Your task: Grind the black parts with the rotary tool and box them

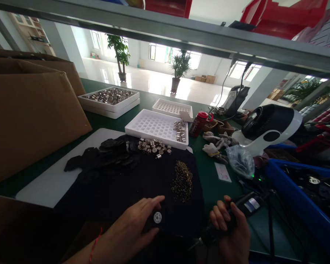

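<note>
Thumb and fingers of my left hand (139,222) curve around a black part, whose outline blends into the dark cloth (154,179). A round silver metal piece (157,217) with small holes sits on that part, between the fingertips. In my right hand (232,227) is a black electric screwdriver (251,205), its fingers wrapped round the body and its thin bit pointing down and left. Tiny brass-coloured screws (183,181) lie heaped on the cloth ahead of my hands. Beyond them are loose silver metal cylinders (154,146) and a pile of flat black parts (107,157).
White trays with pockets (151,124) stand at the back; another tray (112,106) is full of metal cylinders. A cardboard box (30,117) borders the left. At right are a red bottle (198,124), a fan (272,128) and a blue bin (299,198). A shelf beam (165,33) crosses above.
</note>
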Tool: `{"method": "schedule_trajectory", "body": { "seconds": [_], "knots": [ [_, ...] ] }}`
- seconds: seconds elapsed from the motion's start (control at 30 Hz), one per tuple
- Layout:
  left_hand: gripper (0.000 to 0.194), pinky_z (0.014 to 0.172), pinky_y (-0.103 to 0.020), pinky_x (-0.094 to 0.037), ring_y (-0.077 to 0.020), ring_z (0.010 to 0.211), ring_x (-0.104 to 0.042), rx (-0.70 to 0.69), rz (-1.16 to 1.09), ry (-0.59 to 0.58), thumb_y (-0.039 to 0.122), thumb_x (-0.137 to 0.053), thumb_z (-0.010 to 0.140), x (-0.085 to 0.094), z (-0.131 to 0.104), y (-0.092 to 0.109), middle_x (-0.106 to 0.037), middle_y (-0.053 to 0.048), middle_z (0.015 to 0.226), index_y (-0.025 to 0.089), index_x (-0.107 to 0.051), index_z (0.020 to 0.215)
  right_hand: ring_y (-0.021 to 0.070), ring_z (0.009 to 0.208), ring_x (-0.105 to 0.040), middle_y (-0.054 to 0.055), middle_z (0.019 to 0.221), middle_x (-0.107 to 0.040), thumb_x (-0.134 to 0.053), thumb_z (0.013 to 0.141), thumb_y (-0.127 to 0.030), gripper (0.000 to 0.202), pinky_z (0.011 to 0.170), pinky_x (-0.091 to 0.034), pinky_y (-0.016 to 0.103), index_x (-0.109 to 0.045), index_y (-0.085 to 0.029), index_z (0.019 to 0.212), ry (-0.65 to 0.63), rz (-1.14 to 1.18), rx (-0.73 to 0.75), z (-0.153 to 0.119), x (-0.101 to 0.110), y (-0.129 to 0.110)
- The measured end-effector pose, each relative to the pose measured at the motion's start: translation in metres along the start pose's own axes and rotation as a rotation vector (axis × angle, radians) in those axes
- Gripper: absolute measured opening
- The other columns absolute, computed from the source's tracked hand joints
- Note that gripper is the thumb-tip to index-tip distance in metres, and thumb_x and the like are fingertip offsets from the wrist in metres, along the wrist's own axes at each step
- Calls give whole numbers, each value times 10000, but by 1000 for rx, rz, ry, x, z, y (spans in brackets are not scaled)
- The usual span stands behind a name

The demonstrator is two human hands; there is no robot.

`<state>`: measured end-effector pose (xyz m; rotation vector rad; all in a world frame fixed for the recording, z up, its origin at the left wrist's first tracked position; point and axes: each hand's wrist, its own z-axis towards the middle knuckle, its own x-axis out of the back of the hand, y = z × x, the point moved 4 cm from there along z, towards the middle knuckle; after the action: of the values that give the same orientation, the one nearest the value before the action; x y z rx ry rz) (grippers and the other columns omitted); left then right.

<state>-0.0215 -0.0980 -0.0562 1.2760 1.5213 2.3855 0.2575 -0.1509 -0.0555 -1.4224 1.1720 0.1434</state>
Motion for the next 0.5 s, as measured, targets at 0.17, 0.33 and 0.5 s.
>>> {"method": "schedule_trajectory", "body": {
  "seconds": [0.17, 0.33, 0.5],
  "knots": [
    [830, 894, -330, -637, -208, 964, -755, -75, 63, 111, -36, -679, 852, -1, 3, 5, -746, 25, 1127, 359, -440, 1542, 38, 412, -397, -117, 596, -456, -948, 708, -302, 361, 395, -449, 174, -679, -203, 928, -15, 4, -1, 0, 2, 0],
    [674, 788, -361, -635, -232, 842, -740, -74, 180, 297, 76, -707, 919, -14, 0, 3, -722, -2, 992, 260, -464, 1520, 41, 413, -403, -117, 602, -454, -934, 724, -306, 349, 397, -455, 177, -672, -209, 933, -11, 9, -13, 1, 4, 1],
    [454, 759, -350, -629, -229, 808, -743, -96, 211, 369, 257, -580, 1093, -20, -2, 5, -724, -22, 958, 227, -457, 1529, 40, 410, -400, -120, 602, -444, -923, 726, -313, 344, 397, -453, 171, -666, -214, 932, 4, 9, -25, 1, 3, 2]
  ]
}}
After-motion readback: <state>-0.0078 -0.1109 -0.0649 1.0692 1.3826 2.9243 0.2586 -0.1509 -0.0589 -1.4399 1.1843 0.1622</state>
